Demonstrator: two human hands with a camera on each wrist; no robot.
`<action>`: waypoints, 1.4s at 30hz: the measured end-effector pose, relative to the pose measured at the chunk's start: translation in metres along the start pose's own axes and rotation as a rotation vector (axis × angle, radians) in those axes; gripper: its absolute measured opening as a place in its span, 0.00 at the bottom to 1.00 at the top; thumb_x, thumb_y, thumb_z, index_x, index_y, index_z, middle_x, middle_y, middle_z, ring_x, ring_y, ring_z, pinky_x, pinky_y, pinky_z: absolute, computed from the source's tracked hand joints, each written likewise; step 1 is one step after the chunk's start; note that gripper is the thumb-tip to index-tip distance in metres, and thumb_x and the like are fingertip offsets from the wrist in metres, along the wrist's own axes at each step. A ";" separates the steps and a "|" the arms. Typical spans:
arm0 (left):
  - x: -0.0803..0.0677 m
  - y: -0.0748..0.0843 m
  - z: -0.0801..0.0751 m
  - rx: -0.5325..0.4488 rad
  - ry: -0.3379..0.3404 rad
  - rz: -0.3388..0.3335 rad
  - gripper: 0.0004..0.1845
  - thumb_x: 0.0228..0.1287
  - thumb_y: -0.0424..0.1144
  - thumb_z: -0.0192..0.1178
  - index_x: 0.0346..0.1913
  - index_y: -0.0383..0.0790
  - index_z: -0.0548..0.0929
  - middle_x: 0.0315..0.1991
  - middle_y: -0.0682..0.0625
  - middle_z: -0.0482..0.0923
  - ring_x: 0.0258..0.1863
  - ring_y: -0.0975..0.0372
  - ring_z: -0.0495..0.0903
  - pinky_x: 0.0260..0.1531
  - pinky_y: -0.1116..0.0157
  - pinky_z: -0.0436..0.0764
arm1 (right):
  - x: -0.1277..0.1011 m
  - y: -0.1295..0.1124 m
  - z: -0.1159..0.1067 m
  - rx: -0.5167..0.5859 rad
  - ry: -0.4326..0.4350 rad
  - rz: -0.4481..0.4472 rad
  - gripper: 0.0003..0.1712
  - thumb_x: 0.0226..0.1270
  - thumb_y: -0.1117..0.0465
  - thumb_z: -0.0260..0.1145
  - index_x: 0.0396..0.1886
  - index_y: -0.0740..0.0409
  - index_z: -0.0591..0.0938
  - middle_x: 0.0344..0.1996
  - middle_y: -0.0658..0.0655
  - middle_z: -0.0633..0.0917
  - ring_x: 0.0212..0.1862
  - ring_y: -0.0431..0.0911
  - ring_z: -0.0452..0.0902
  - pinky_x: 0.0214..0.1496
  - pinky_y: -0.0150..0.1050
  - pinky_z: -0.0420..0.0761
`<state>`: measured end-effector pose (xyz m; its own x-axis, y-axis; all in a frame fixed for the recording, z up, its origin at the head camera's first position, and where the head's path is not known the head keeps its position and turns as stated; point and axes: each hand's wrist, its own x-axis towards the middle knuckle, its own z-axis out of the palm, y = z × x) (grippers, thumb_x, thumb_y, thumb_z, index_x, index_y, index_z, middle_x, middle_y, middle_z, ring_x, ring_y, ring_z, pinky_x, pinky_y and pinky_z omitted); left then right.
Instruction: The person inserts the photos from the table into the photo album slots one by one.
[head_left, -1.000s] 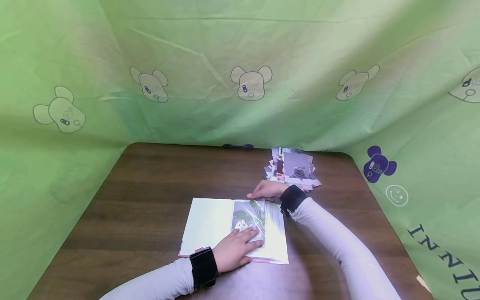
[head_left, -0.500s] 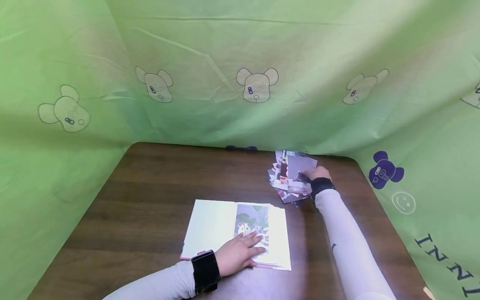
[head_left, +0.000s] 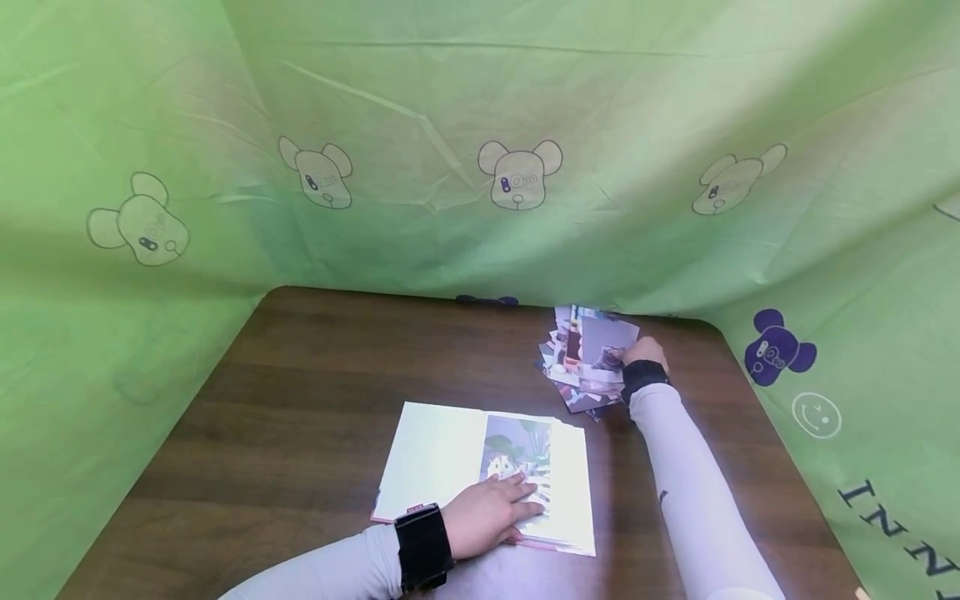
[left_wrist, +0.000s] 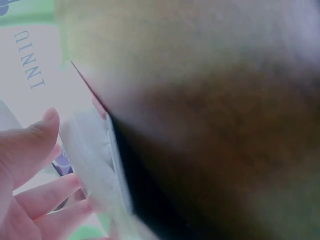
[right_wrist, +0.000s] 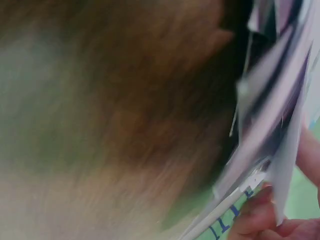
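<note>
An open photo album (head_left: 431, 458) lies on the table, its left page white and a photo (head_left: 517, 442) of pale animals and green leaves in its right page. Flat on that page rests my left hand (head_left: 483, 517), fingers spread over the photo's lower part. My right hand (head_left: 647, 353) is at the right edge of a fanned pile of loose photos (head_left: 573, 367). In the right wrist view, its thumb and fingers pinch the edge of the top photo (right_wrist: 287, 167), whose corner stands apart from the others. The head view shows mostly the back of this hand.
A brown wooden table (head_left: 322, 375) carries everything. Green cloth (head_left: 420, 100) with bear prints hangs around its back and sides. The photo pile reaches near the table's back edge, close to the cloth.
My right hand has left the album's top edge, moved to the photo pile at the back right and taken hold of a photo's edge. The left hand has stayed on the album.
</note>
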<state>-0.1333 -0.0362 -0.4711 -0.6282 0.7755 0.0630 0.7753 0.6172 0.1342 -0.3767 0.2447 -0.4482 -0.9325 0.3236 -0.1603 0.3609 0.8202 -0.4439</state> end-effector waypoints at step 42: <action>-0.067 -0.063 -0.015 -0.130 -0.052 -0.395 0.36 0.53 0.48 0.66 0.65 0.41 0.69 0.68 0.39 0.62 0.68 0.49 0.63 0.57 0.49 0.73 | -0.079 -0.117 0.055 0.781 -0.893 -0.192 0.03 0.67 0.69 0.56 0.36 0.61 0.69 0.22 0.50 0.81 0.24 0.38 0.79 0.33 0.28 0.82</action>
<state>-0.1415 -0.1292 -0.4690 -0.8687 0.4906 -0.0681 0.4591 0.8491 0.2615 -0.3462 0.0978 -0.4324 -0.7610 -0.4672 -0.4500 0.3980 0.2114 -0.8927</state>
